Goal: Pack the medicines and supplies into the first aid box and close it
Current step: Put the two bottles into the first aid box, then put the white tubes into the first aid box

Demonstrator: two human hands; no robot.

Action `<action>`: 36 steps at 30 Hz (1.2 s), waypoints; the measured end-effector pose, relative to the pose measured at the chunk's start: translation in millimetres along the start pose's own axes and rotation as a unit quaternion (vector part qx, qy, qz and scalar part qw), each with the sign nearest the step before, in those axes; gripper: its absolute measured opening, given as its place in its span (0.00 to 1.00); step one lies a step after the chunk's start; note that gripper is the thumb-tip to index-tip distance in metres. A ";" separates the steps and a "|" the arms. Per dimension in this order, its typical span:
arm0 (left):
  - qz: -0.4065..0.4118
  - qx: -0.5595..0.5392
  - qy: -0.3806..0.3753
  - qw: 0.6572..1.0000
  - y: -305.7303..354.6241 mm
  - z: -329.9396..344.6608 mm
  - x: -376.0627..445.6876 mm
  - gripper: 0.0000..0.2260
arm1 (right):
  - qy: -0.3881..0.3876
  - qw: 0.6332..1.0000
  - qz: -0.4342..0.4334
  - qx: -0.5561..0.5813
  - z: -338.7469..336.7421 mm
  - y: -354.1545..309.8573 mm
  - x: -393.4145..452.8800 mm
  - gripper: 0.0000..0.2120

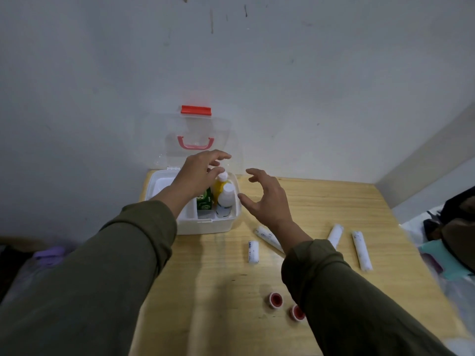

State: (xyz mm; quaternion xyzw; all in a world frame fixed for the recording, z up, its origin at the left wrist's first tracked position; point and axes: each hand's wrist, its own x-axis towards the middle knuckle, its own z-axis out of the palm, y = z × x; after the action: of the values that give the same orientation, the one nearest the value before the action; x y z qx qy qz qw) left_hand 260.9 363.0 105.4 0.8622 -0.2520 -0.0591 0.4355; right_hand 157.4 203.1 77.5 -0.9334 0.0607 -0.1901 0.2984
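A white first aid box [205, 226] stands open at the table's far left, its clear lid [195, 129] with a red latch and pink handle leaning against the wall. Inside stand a yellow bottle [220, 187], a white bottle [227, 197] and a green carton [204, 201]. My left hand [198, 173] hovers over the box with fingers spread, fingertips near the yellow bottle's cap. My right hand [264, 199] is open just right of the box, holding nothing. Several white wrapped rolls [253, 251] and two small red-centred tape rolls [275, 299] lie on the table.
The wooden table [321, 209] stands against a grey wall. Bags and clothing [455, 227] crowd the right edge of the table. A purple item [48, 254] lies low on the left, off the table.
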 end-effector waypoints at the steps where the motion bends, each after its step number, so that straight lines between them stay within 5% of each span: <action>1: 0.005 0.000 0.004 1.000 7.1 -1.0 -0.3 0.16 | -0.001 1.000 0.003 -0.001 -6.5 0.2 -1.1 0.27; 9: 0.060 0.007 0.017 0.998 66.7 35.7 -7.8 0.15 | 0.005 0.999 0.035 -0.015 -76.4 37.2 -24.2 0.26; 15: 0.062 0.017 -0.046 0.997 107.2 121.8 -21.6 0.15 | 0.008 0.995 0.093 -0.035 -130.9 103.7 -63.1 0.25; 26: -0.060 0.034 -0.199 0.978 139.1 269.6 -25.3 0.25 | -0.064 0.961 0.268 0.020 -181.0 219.1 -108.4 0.25; 36: -0.119 0.127 -0.258 0.950 131.6 312.6 -4.9 0.29 | -0.164 0.934 0.312 0.053 -175.4 251.8 -100.6 0.30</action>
State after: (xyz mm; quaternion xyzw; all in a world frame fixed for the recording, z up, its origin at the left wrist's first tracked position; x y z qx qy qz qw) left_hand 105.9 75.0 15.7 0.8894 -0.2565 -0.2985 0.2327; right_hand -3.7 -73.0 30.9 -0.8683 0.2890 0.0655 0.3978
